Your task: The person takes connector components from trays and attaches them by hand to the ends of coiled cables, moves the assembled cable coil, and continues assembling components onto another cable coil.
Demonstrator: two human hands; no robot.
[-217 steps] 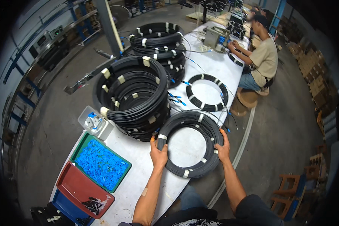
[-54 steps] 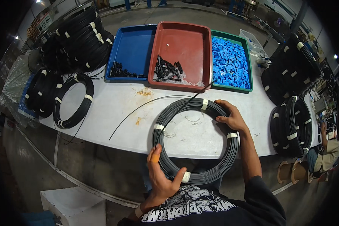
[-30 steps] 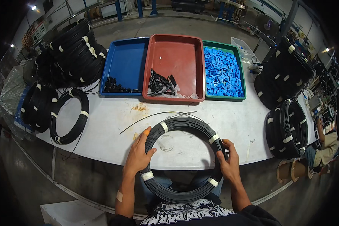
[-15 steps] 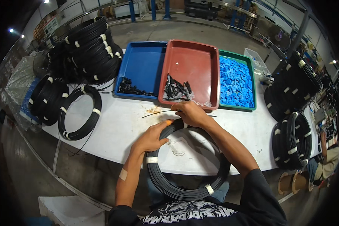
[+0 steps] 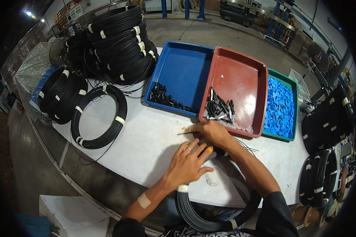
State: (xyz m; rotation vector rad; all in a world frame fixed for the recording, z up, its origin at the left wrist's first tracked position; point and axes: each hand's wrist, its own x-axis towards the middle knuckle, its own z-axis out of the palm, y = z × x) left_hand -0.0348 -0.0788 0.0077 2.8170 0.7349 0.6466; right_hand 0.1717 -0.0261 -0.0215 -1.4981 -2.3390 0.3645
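Note:
A large coil of black cable (image 5: 186, 207) with white tape bands leans on the table's near edge, its lower part over my lap. My right hand (image 5: 211, 135) is closed at the coil's far side, pinching a thin dark cable end (image 5: 184, 133) that pokes out left of the fingers. My left hand (image 5: 189, 162) lies over the coil's upper left with its fingers stretched apart, pointing toward the right hand. An orange wrap covers one fingertip. Both hands hide part of the coil's top. Loose cable ends (image 5: 247, 146) stick out right of the right wrist.
Beyond the hands stand a blue tray (image 5: 186, 75) and a red tray (image 5: 241, 75), both with small black parts, and a green tray (image 5: 295, 98) of blue pieces. Banded coils (image 5: 118, 51) are stacked left; one coil (image 5: 122, 118) lies flat. More coils (image 5: 328, 122) stand right.
The whole view has shifted, so things appear farther right. My left hand has gone from gripping the coil to lying with fingers spread near the right hand, which stays closed.

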